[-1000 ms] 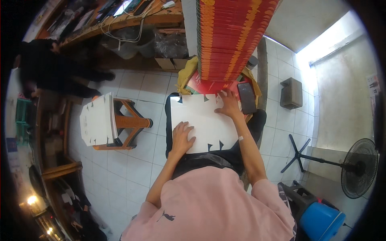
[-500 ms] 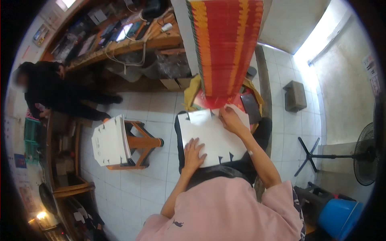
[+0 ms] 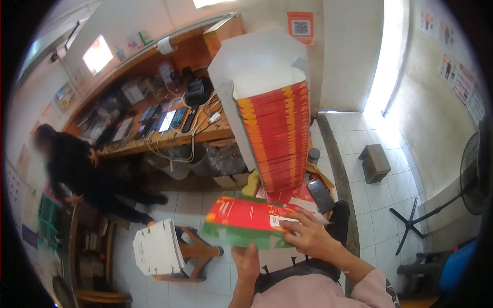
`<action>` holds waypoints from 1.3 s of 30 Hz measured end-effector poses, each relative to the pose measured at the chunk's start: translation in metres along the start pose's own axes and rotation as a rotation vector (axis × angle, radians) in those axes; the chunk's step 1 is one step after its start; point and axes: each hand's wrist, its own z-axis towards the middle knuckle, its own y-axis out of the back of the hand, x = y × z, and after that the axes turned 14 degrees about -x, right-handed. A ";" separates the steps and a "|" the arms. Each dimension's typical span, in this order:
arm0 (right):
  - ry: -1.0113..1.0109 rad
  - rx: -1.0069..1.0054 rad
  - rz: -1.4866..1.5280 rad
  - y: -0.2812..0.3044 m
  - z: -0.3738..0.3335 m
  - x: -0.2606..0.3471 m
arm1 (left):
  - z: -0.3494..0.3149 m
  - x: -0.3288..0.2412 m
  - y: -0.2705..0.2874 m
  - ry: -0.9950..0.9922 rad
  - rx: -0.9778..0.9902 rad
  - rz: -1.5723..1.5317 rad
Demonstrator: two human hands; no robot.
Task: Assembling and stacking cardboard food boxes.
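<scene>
A printed card sheet (image 3: 241, 212), red with a green border, is held tilted above my lap. My left hand (image 3: 246, 262) grips its near edge, thumb up. At its right end lies my right hand (image 3: 311, 236), fingers bent over the card and touching a small white label (image 3: 277, 220); its underside grip is partly hidden. A white paper slip (image 3: 303, 204) shows just beyond the right fingers. White card with black notches (image 3: 280, 259) rests on my lap beneath. Farther off rises a tall stack of red and orange cards (image 3: 275, 138), topped with white.
White card sheets (image 3: 156, 246) are piled on a wooden stool (image 3: 200, 251) at the left. A dark phone (image 3: 321, 194) lies beside the tall stack. Phones and cables crowd the workbench (image 3: 205, 134). A person (image 3: 77, 164) stands at left; a fan (image 3: 470, 172) stands right.
A sheet lying white side up on my lap is now raised, and a red and green printed side shows. My left hand has moved from lying flat to gripping an edge. The view has tilted up.
</scene>
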 end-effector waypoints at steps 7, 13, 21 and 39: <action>-1.009 -0.338 0.650 -0.067 -0.054 -0.024 | 0.039 0.045 0.004 -0.168 -0.019 0.029; -0.725 -0.068 -0.052 -0.157 -0.121 -0.031 | 0.064 0.138 0.016 -0.316 0.037 0.530; -0.640 -0.145 0.038 -0.160 -0.164 -0.014 | 0.068 0.152 0.029 -0.302 0.053 0.674; -0.846 0.179 0.386 -0.153 -0.202 -0.058 | 0.033 0.197 0.064 -0.180 0.208 0.965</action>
